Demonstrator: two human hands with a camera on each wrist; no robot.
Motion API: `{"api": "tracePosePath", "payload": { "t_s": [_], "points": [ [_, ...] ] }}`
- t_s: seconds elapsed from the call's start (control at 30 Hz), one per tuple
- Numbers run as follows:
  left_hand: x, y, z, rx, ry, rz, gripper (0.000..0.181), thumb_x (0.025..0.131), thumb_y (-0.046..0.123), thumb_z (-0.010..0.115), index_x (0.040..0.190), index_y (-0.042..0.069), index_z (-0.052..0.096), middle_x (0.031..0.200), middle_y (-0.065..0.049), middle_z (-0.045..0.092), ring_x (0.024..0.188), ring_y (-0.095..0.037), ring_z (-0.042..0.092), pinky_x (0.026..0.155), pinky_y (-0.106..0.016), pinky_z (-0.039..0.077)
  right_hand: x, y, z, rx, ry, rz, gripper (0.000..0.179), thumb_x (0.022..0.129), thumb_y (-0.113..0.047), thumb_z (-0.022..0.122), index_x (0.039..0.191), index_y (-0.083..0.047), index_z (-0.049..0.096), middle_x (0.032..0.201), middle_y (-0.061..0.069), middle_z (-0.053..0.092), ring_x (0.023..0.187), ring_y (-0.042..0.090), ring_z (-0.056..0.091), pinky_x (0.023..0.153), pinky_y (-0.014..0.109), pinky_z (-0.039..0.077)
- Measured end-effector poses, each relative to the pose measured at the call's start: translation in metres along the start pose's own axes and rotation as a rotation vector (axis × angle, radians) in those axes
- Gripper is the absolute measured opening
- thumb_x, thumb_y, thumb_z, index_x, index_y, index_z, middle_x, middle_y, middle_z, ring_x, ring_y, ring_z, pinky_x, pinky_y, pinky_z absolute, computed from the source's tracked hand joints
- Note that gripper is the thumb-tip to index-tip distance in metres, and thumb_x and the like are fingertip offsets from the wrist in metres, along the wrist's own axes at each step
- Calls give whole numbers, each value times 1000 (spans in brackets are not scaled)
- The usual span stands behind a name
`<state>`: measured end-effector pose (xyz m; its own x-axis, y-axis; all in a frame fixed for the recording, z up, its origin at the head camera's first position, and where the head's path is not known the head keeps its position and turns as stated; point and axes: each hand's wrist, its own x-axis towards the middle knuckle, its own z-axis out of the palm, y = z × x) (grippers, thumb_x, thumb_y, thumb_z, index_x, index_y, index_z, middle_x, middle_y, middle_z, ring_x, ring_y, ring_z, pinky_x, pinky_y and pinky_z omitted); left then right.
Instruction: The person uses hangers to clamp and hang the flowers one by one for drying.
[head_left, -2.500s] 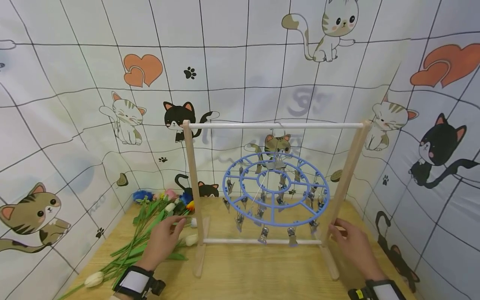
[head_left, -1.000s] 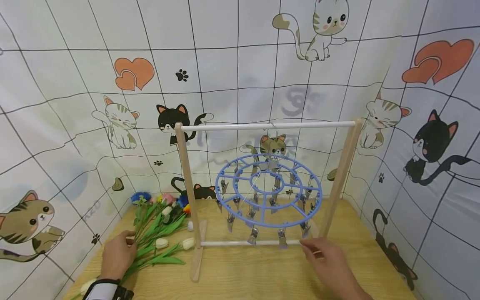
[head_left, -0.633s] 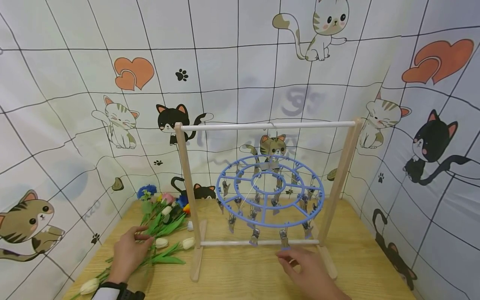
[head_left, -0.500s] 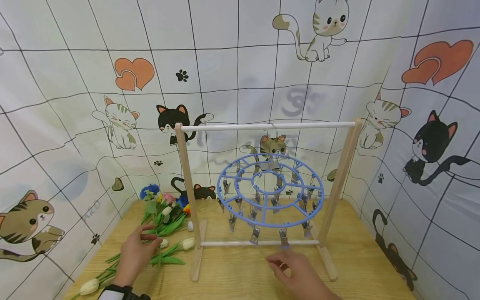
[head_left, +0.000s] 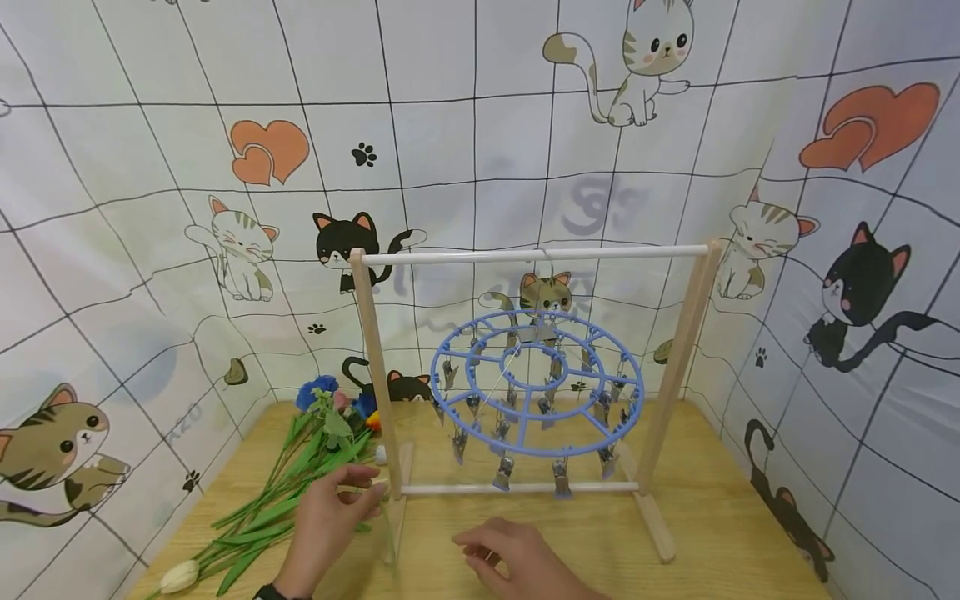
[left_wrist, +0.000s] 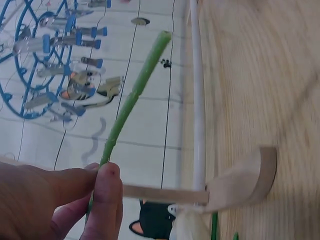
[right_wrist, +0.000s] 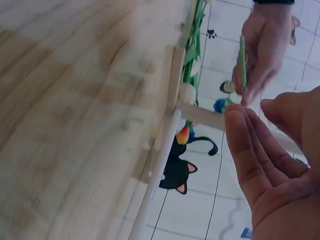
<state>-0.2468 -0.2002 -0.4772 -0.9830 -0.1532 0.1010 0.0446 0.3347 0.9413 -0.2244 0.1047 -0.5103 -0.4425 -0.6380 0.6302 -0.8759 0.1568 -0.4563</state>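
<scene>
While the wooden table (head_left: 720, 533) is spanned by a wooden rack (head_left: 372, 350), a blue round peg hanger (head_left: 536, 385) is hung from its top bar. At nine o'clock of the rack, a bunch of flowers (head_left: 292, 483) is laid. One green stem (left_wrist: 131, 102) is pinched by the left hand (head_left: 324, 527). Nothing is held by the right hand (head_left: 510, 558), its fingers loosely spread at six o'clock of the rack.
</scene>
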Motion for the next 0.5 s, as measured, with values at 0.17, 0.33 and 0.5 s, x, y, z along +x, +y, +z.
{"api": "tracePosePath", "payload": {
  "t_s": [0.17, 0.33, 0.5],
  "points": [
    [-7, 3, 18, -53, -55, 10, 33, 87, 26, 81, 114, 9, 69, 105, -13, 63, 82, -24, 70, 74, -41, 60, 9, 0, 16, 25, -60, -71, 53, 93, 8, 66, 140, -13, 55, 119, 3, 58, 96, 7, 63, 78, 11, 50],
    [-15, 8, 30, -26, -112, 22, 37, 87, 36, 80, 113, 13, 68, 101, -11, 65, 80, -23, 70, 73, -41, 60, 12, 0, 25, 47, -49, -115, 51, 92, 7, 68, 136, -15, 59, 138, 7, 46, 110, 11, 61, 90, 17, 50],
    [-19, 12, 38, -36, -118, 46, 37, 86, 36, 81, 110, 10, 68, 95, -11, 66, 76, -22, 70, 70, -40, 60, 14, 2, 27, -3, 59, -241, 39, 90, 5, 72, 125, -11, 66, 128, 12, 54, 108, 18, 64, 90, 20, 51]
  ]
}}
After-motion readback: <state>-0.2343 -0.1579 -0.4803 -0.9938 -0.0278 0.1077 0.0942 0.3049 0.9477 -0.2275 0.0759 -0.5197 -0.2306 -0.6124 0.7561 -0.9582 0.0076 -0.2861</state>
